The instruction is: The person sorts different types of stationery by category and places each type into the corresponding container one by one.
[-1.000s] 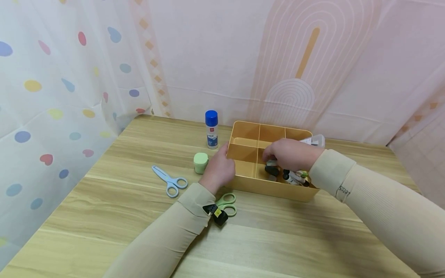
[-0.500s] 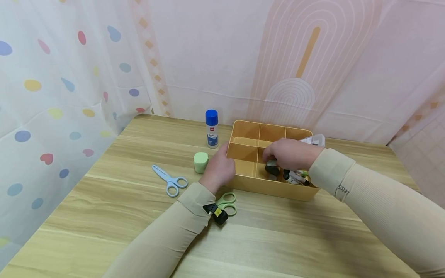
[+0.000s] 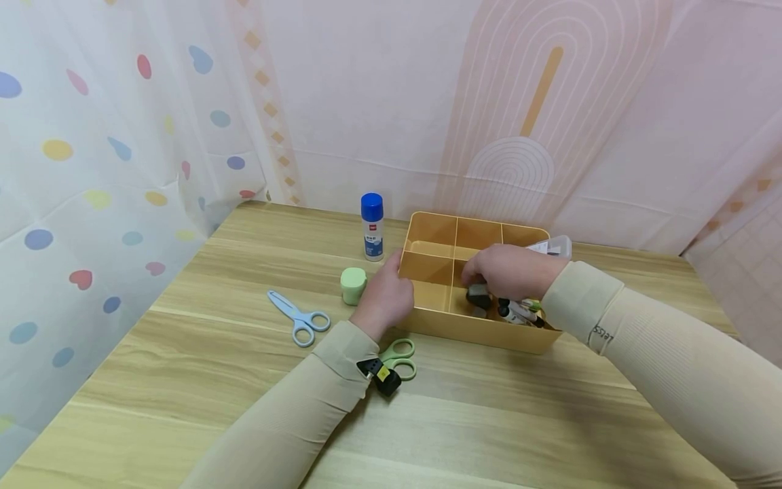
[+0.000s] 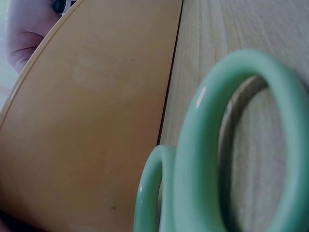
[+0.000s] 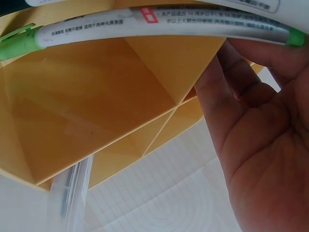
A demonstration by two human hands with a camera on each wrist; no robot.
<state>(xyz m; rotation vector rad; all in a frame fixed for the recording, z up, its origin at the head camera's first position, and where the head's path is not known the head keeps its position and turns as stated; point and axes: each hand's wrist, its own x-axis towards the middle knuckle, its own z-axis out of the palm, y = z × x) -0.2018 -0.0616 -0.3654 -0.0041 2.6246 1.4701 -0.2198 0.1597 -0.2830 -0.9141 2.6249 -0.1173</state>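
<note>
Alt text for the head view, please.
Two hands work at a yellow divided box on a wooden table: the left hand holds its side, the right hand reaches among pens inside. Scissors and glue lie nearby.

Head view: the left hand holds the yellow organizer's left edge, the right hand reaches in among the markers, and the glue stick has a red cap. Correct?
Not quite. In the head view the glue stick has a blue cap, not red. The rest stands.
</note>
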